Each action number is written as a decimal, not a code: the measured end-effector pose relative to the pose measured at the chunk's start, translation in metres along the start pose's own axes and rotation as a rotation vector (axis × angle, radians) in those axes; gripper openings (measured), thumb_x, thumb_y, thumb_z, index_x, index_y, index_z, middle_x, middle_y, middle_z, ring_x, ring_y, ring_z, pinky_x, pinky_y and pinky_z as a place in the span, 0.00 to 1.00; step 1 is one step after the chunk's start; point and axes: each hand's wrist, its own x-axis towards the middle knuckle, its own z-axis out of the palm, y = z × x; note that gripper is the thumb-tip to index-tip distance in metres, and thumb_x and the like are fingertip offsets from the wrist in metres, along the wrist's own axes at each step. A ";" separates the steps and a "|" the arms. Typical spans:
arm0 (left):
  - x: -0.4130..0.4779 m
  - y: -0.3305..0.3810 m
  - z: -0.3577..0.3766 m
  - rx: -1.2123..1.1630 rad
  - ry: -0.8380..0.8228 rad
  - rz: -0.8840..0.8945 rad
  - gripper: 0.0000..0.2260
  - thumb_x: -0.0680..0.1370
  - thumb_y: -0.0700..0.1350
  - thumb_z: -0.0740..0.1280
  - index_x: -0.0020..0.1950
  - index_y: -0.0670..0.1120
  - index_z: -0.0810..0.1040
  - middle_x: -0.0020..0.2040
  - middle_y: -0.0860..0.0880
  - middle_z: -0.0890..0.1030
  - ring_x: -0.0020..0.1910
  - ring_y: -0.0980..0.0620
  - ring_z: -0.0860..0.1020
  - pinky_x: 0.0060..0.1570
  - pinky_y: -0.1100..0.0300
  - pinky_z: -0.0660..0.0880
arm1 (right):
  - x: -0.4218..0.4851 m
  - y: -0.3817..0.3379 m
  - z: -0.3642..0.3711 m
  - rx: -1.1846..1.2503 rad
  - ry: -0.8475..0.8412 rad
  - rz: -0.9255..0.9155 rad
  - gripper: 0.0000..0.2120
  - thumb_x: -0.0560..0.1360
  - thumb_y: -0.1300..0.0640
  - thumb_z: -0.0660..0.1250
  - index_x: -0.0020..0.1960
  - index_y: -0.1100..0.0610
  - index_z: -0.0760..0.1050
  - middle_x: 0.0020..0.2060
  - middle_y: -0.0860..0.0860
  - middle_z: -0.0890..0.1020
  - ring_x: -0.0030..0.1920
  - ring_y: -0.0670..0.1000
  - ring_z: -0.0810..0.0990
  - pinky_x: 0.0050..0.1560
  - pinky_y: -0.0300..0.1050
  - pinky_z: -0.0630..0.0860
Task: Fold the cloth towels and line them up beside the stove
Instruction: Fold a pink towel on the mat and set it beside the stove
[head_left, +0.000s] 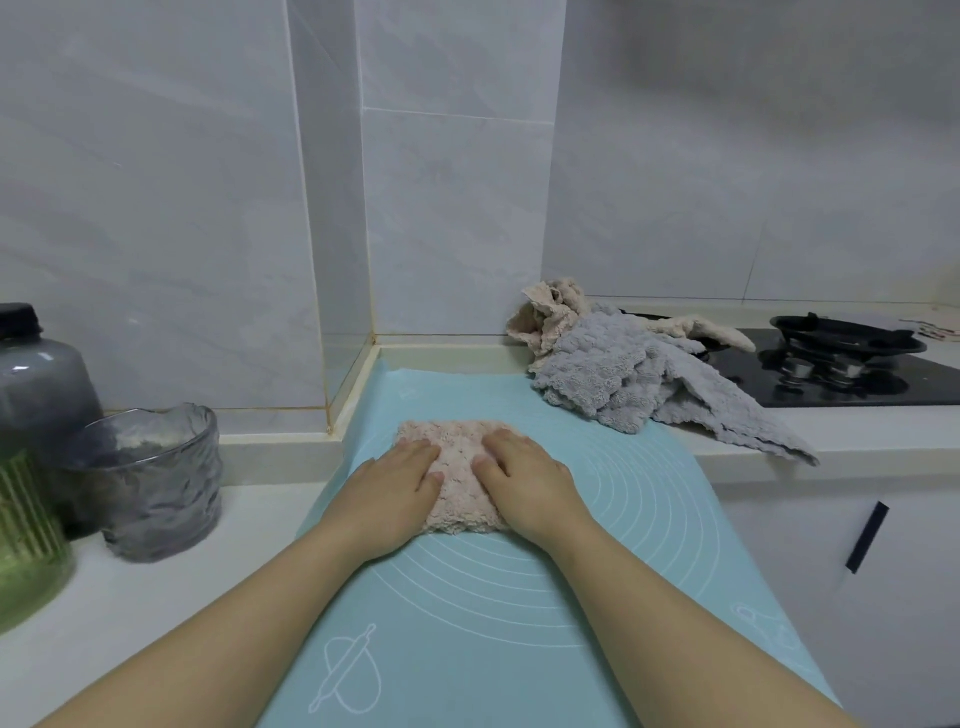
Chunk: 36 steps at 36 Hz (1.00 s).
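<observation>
green container (26, 535), bench left edge: cut off by the frame. left hand (400, 483) and right hand (524, 478): flat, fingers straight, pressing the folded pink towel (460, 467) on the blue mat (467, 597), hiding its sides. grey towel (623, 384) and beige towel (550, 317): crumpled at the rear, overlapping the stove (857, 379), itself cut off at right.

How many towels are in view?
3: pink towel on the mat under left hand and right hand; grey towel heaped beside the stove; beige towel behind it, draping onto the stove. The heap may hide more.
</observation>
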 end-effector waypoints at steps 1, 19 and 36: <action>0.000 -0.001 0.000 -0.023 0.018 -0.007 0.21 0.83 0.50 0.49 0.76 0.48 0.54 0.77 0.51 0.53 0.76 0.54 0.50 0.74 0.57 0.50 | 0.000 0.001 0.000 0.016 0.058 0.029 0.22 0.79 0.46 0.53 0.70 0.55 0.64 0.71 0.50 0.66 0.71 0.52 0.62 0.68 0.51 0.58; -0.005 0.006 -0.009 -0.322 0.205 -0.280 0.30 0.73 0.54 0.69 0.72 0.52 0.63 0.67 0.50 0.72 0.65 0.47 0.69 0.63 0.55 0.67 | -0.006 -0.003 -0.011 0.239 0.108 0.236 0.18 0.74 0.46 0.64 0.61 0.50 0.70 0.51 0.48 0.77 0.57 0.50 0.71 0.58 0.44 0.64; 0.011 0.100 -0.064 -1.486 -0.292 -0.577 0.26 0.77 0.37 0.63 0.69 0.60 0.64 0.61 0.47 0.76 0.50 0.47 0.79 0.43 0.53 0.77 | -0.053 0.017 -0.116 1.231 0.097 0.736 0.21 0.75 0.61 0.66 0.64 0.47 0.65 0.47 0.54 0.81 0.40 0.49 0.82 0.36 0.41 0.76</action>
